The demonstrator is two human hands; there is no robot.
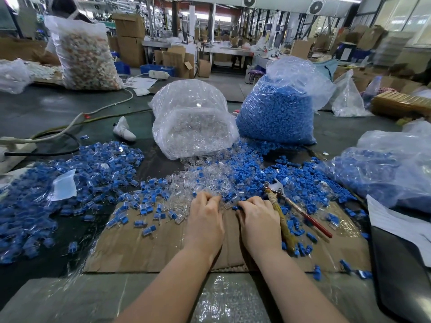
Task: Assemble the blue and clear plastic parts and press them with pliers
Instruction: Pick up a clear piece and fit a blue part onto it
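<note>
Two bare hands work at the edge of a heap of small plastic parts on a factory bench. The left hand (pixel 205 217) lies knuckles-up on a flattened cardboard sheet (pixel 149 248), fingers curled into the loose clear parts (pixel 200 180); whether it actually pinches one can't be told, as the fingertips are hidden. The right hand (pixel 257 220), just beside it, has fingers curled down, with a blue part (pixel 235 208) showing at its fingertips, apparently pinched. The pliers (pixel 289 206) lie on the cardboard just right of the right hand, untouched: metal head toward the pile, one handle red, the other wrapped in frayed yellowish cloth. Loose blue parts (pixel 275 169) spread to the right and behind; assembled blue-and-clear pieces (pixel 98 164) pile up at left. Behind stand an open bag of clear parts (pixel 193 127) and a full bag of blue parts (pixel 277 113), w/ a third bag of blue pieces (pixel 387 169) at far right. A white power strip (pixel 16 143) and cables sit at left; another person (pixel 63 10) sits behind a bag of pale pieces (pixel 86 57) in the bkgd. Cardboard cartons (pixel 130 36) line the hall. No brand, label or writing is legible anywhere.
</note>
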